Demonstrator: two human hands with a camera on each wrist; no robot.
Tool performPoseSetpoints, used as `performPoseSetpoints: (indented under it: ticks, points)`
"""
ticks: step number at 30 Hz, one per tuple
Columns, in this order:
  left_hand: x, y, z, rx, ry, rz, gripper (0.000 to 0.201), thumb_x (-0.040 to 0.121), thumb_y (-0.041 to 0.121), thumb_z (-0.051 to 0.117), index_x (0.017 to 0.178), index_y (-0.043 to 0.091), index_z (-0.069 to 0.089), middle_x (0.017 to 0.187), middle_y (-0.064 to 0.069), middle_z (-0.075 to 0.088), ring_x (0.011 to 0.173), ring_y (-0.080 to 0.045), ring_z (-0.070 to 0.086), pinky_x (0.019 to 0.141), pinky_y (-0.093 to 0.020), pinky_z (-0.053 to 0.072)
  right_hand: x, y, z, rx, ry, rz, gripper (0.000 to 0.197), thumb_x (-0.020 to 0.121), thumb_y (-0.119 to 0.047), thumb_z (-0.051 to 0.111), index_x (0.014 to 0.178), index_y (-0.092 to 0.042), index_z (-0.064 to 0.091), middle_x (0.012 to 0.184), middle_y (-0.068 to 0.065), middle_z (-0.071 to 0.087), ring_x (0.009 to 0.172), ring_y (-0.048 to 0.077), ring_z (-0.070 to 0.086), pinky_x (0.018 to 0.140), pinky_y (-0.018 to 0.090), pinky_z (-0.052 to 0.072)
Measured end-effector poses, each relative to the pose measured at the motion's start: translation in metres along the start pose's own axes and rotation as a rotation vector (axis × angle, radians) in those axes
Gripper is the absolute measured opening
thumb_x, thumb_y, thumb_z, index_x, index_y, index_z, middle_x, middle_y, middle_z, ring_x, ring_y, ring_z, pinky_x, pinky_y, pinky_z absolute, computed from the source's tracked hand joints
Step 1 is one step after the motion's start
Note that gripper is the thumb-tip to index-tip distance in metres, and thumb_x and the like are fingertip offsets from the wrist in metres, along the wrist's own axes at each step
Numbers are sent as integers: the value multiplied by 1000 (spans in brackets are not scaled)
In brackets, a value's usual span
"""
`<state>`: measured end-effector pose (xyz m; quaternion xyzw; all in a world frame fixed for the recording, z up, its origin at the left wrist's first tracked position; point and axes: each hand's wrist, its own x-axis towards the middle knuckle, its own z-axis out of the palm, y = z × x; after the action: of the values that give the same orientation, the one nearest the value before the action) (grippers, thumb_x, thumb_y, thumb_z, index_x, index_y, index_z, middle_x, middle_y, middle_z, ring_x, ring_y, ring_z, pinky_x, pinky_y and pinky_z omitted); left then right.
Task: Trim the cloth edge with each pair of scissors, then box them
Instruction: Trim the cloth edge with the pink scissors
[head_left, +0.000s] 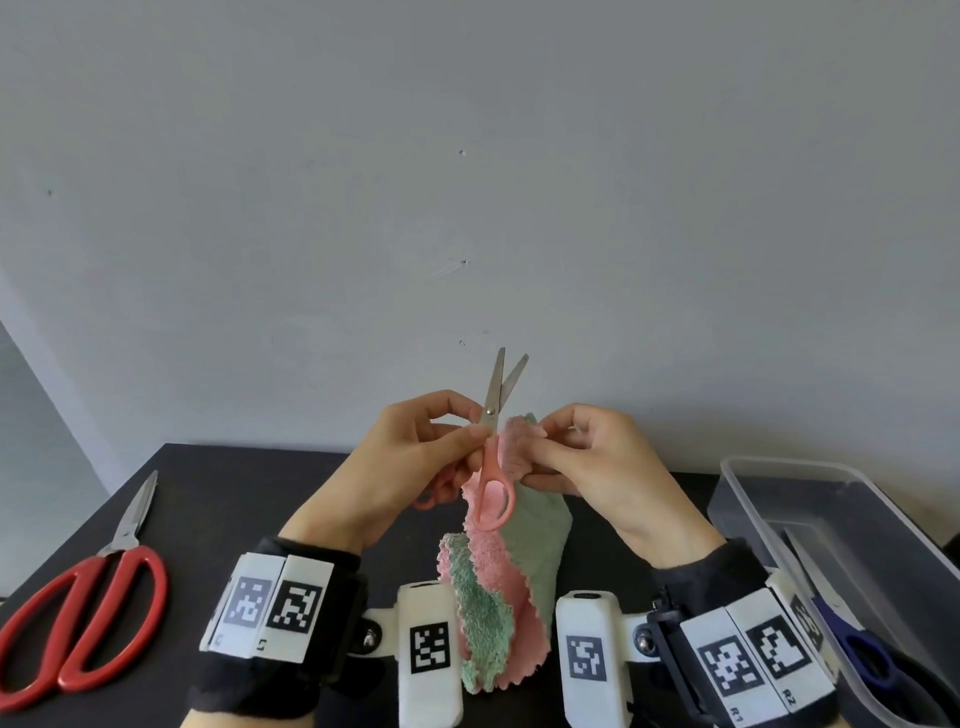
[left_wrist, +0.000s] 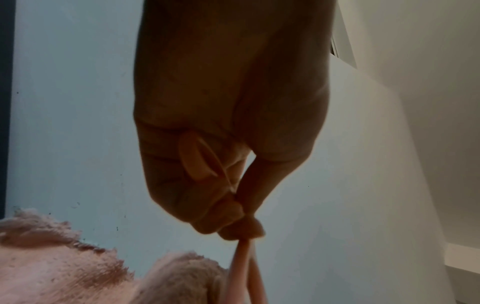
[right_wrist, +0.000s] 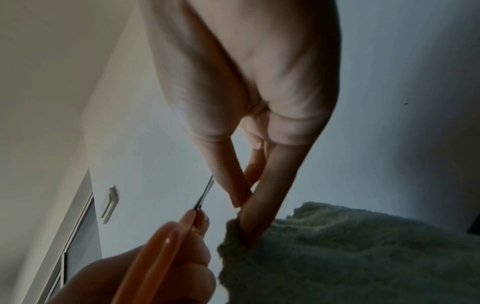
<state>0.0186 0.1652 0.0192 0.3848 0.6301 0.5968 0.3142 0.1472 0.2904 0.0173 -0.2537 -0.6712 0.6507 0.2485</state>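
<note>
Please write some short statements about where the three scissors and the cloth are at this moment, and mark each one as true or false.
1. The left hand holds the pink scissors with the blades pointing up. True.
2. The blades of the pink scissors are fully closed. False: the two tips stand slightly apart.
3. The right hand pinches the top edge of the pink and green cloth. True.
4. The red scissors are inside the clear box. False: they lie on the black table, at the left.
5. The blue-handled scissors lie in the clear box. True.
6. The cloth lies flat on the table. False: it hangs from the right hand.
</note>
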Motion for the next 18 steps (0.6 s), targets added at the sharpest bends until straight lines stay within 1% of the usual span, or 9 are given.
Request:
performPoseSetpoints:
  ticks: [2,4,6,8,11,14,15,18]
  points:
    - [-1,1,-1,20,-16,-18,7,94,11,56,88,9,59,62,-5,62,45,-16,40,40,-19,26,-1,-2,0,48,11,-16,12,86,-7,69,85,2,61,72,9,73,69,15,73,62,22,57]
    - [-2,1,-2,44,-24,-31,7,96,11,53,89,9,55,70,-10,68,47,-19,41,42,-20,26,-2,-4,0,70,18,-25,10,86,-5,68,88,3,61,76,12,74,71,18,73,64,24,58]
    - [-3,1,-2,55,-37,-45,7,97,10,51,91,9,52,75,-11,71,48,-21,41,41,-19,26,-2,-5,-1,80,14,-35,11,86,-3,67,92,4,61,78,14,74,73,21,74,66,26,59]
    - [-3,1,-3,65,-56,-60,5,97,9,50,93,6,50,74,-11,72,48,-21,41,41,-19,26,-3,-6,-2,87,6,-45,10,86,-2,67,92,3,61,79,15,74,74,22,74,69,27,60]
    - [-4,1,-4,89,-89,-81,6,97,10,51,93,6,50,76,-14,73,45,-20,40,41,-19,24,-4,-6,-3,61,-25,-75,8,85,-4,68,89,-1,62,81,16,74,77,21,73,73,29,60]
    - [-5,2,-4,94,-93,-99,6,95,11,55,91,7,52,76,-16,73,45,-18,37,41,-19,23,-5,-5,-3,40,-65,-105,6,84,-6,69,88,-2,67,86,16,74,81,19,73,77,30,60]
    - [-4,3,-4,88,-83,-103,6,94,12,56,90,8,53,76,-17,73,44,-16,35,41,-19,25,-5,-5,-2,36,-80,-112,7,85,-7,69,88,-2,69,87,15,75,83,19,72,78,30,59]
    - [-5,3,-5,56,-51,-109,10,90,16,63,86,9,56,73,-19,72,42,-12,33,40,-17,31,-5,-5,-1,73,-129,-109,18,90,-15,62,91,0,72,91,11,75,89,21,73,79,27,58]
